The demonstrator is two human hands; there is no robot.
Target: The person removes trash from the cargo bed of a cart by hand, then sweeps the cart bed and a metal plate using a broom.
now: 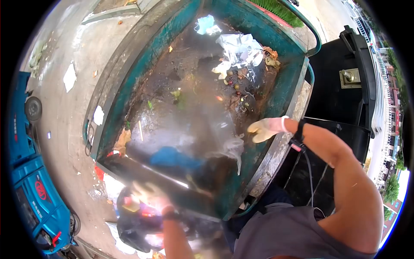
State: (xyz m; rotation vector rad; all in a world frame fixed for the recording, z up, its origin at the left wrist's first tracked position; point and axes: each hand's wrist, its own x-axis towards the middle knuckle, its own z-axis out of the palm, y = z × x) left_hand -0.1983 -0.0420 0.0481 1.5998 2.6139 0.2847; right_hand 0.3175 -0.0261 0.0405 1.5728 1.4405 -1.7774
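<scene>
My right hand (267, 129), in a pale glove, hangs at the inner right wall of a green metal cart (288, 93). Its fingers are stretched out and nothing is in them. Beside it in the cart lies crumpled clear plastic film (233, 149). My left hand (148, 197), also gloved, is low at the cart's near end, smeared by motion. It is over a black rubbish bag (136, 228) with colourful litter around it; whether it grips anything cannot be made out. A blurred blue patch (174, 159) shows on the cart's wet floor.
White plastic sheeting (241, 49), a light-blue face mask (205, 24) and dry leaves (271, 58) lie at the cart's far end. A black bin (334, 82) stands against the right side. To the left, a blue truck (39, 190) is parked on pavement with scattered paper.
</scene>
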